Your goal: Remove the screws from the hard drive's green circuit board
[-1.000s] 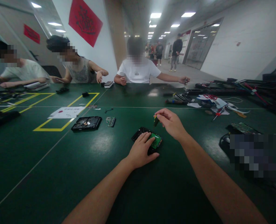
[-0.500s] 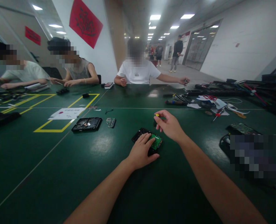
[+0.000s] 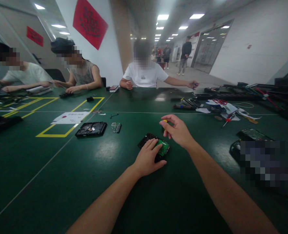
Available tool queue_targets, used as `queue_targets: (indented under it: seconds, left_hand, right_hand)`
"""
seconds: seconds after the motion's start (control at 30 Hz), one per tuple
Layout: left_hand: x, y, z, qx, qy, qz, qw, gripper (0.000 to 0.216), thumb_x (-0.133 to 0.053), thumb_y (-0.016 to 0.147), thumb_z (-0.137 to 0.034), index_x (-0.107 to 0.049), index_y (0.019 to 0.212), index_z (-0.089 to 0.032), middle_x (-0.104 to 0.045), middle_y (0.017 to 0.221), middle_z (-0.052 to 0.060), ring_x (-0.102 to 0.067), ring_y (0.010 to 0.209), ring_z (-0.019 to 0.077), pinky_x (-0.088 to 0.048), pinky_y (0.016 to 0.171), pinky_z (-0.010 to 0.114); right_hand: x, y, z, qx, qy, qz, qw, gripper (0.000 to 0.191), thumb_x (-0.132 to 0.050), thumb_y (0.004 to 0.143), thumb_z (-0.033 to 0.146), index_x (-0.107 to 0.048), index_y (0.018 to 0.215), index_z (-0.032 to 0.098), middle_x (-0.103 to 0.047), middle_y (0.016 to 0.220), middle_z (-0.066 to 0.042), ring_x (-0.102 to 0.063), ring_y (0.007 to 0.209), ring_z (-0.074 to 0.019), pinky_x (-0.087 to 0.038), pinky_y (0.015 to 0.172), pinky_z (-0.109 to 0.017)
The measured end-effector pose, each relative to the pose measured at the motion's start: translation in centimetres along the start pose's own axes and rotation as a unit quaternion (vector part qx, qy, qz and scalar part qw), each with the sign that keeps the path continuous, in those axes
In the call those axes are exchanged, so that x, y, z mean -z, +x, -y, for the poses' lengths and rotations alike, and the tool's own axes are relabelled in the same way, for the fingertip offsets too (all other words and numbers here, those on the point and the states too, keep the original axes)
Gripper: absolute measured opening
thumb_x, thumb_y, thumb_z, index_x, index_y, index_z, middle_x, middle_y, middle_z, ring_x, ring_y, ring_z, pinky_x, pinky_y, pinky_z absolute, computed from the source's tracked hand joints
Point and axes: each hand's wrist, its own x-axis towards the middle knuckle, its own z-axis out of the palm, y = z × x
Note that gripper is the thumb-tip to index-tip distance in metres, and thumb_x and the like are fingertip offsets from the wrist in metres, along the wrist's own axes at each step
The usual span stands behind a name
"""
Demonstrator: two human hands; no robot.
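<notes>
My left hand [image 3: 147, 157] lies spread over a black hard drive [image 3: 145, 140], its fingers resting on top and the thumb stretched along the near side. Part of the drive's green circuit board [image 3: 163, 147] shows beside the fingers. Above the drive's far right corner, my right hand [image 3: 176, 130] is closed in a pinch around a small screwdriver [image 3: 165, 121] with a yellow top and dark handle. Its tip is hidden, so I cannot tell whether it touches the drive.
Left on the green table [image 3: 85, 182] are an opened black drive case [image 3: 91, 129], a loose circuit board [image 3: 116, 127] and a paper sheet [image 3: 69, 118]. Tools and cables [image 3: 186, 104] and a red-handled screwdriver [image 3: 228, 120] lie right. A co-worker [image 3: 144, 73] sits opposite.
My right thumb and fingers have shifted slightly around the screwdriver's yellow top. My left hand keeps its place on the hard drive.
</notes>
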Motion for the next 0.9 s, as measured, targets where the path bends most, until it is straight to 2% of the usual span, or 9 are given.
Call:
queue_targets:
  seconds: [0.07,0.23,0.33,0.43,0.6,0.67,0.73,0.9]
  left_hand:
    - [0.1,0.0,0.0,0.001,0.001,0.000,1.000,0.074,-0.069,0.089,-0.059,-0.050,0.149,-0.020,-0.040,0.163,0.014,-0.034,0.153,0.0337,-0.026,0.127,0.053]
    - [0.0,0.0,0.0,0.003,-0.005,0.003,1.000,0.074,-0.069,0.089,-0.059,-0.050,0.149,-0.021,-0.040,0.164,0.013,-0.034,0.153,0.0340,-0.026,0.127,0.054]
    - [0.0,0.0,0.0,0.003,-0.002,0.002,1.000,0.075,-0.069,0.088,-0.059,-0.050,0.149,-0.020,-0.040,0.163,0.014,-0.034,0.153,0.0342,-0.026,0.127,0.053]
    - [0.0,0.0,0.0,0.004,0.005,0.005,1.000,0.076,-0.069,0.088,-0.059,-0.050,0.150,-0.018,-0.039,0.163,0.015,-0.033,0.153,0.0341,-0.025,0.127,0.052]
    - [0.0,0.0,0.1,0.004,0.005,0.005,1.000,0.076,-0.068,0.088,-0.060,-0.049,0.150,-0.019,-0.040,0.163,0.014,-0.033,0.153,0.0340,-0.026,0.127,0.052]
    - [-0.1,0.0,0.1,0.004,0.005,0.003,1.000,0.077,-0.069,0.088,-0.060,-0.049,0.150,-0.019,-0.040,0.163,0.015,-0.034,0.153,0.0339,-0.026,0.127,0.051]
    - [-0.1,0.0,0.2,0.003,0.007,0.001,1.000,0.077,-0.068,0.088,-0.061,-0.049,0.150,-0.019,-0.041,0.163,0.015,-0.034,0.153,0.0338,-0.026,0.127,0.051]
    - [-0.2,0.0,0.2,0.001,0.004,0.001,1.000,0.077,-0.069,0.088,-0.060,-0.050,0.150,-0.018,-0.040,0.163,0.015,-0.034,0.153,0.0343,-0.025,0.128,0.051]
  right_hand:
    - [-0.2,-0.1,0.1,-0.001,0.016,-0.001,1.000,0.035,-0.065,0.092,0.052,-0.058,0.112,0.024,-0.072,0.108,-0.005,-0.060,0.049,-0.0096,-0.040,0.038,-0.023]
    - [0.0,0.0,-0.1,0.016,-0.028,0.015,0.999,0.033,-0.054,0.099,0.048,-0.064,0.122,0.025,-0.071,0.118,-0.007,-0.060,0.056,-0.0092,-0.042,0.043,-0.023]
    - [0.2,0.2,-0.5,0.018,-0.024,-0.006,1.000,0.034,-0.050,0.101,0.044,-0.060,0.128,0.026,-0.068,0.125,-0.008,-0.059,0.055,-0.0085,-0.042,0.043,-0.024]
    - [0.0,0.3,-0.8,0.018,-0.012,-0.019,1.000,0.029,-0.052,0.100,0.044,-0.058,0.122,0.026,-0.069,0.119,-0.007,-0.060,0.055,-0.0086,-0.044,0.045,-0.024]
    - [-0.2,-0.1,0.2,0.020,-0.012,0.013,1.000,0.032,-0.060,0.096,0.053,-0.062,0.112,0.025,-0.069,0.098,-0.003,-0.063,0.061,-0.0118,-0.050,0.054,-0.027]
    - [0.0,-0.2,0.7,0.012,-0.032,0.018,0.999,0.032,-0.062,0.095,0.054,-0.065,0.107,0.024,-0.068,0.088,-0.002,-0.062,0.061,-0.0126,-0.049,0.054,-0.027]
    - [0.2,-0.2,1.0,0.004,-0.054,0.019,0.998,0.031,-0.061,0.096,0.052,-0.068,0.107,0.023,-0.068,0.085,-0.002,-0.061,0.059,-0.0127,-0.046,0.051,-0.026]
    - [0.7,0.1,0.7,0.030,-0.065,0.013,0.997,0.030,-0.055,0.099,0.045,-0.067,0.119,0.026,-0.071,0.116,-0.007,-0.064,0.061,-0.0121,-0.046,0.049,-0.026]
